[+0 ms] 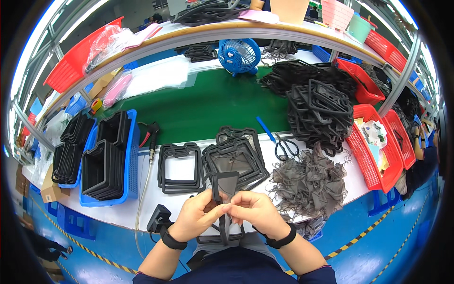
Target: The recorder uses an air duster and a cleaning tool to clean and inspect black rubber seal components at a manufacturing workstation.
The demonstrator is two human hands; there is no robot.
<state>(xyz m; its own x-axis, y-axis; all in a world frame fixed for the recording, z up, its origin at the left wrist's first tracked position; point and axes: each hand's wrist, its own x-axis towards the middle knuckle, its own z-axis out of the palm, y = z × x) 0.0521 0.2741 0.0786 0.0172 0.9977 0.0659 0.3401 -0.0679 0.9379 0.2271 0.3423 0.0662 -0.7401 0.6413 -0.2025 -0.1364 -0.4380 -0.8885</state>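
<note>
Close to my body, over the table's front edge, I hold a black plastic frame with dark mesh (227, 183), tilted up. My left hand (197, 215) is closed around its left side. My right hand (253, 207) pinches at its middle, the fingertips meeting my left thumb; what exactly they grip there is hidden. Just beyond lies a stack of black frames with mesh (234, 158). Left of it is a stack of open black frames (179, 168). A heap of loose dark mesh pieces (309, 184) lies to the right of my right hand.
Blue-handled scissors (285, 147) and a blue pen (266, 128) lie beyond the mesh. Black frames are piled (319, 113) at right, near a red basket (373, 151). A blue basket of frames (133, 161), an air gun (151, 135) and a black device (160, 217) are left; a blue fan (239, 56) stands behind.
</note>
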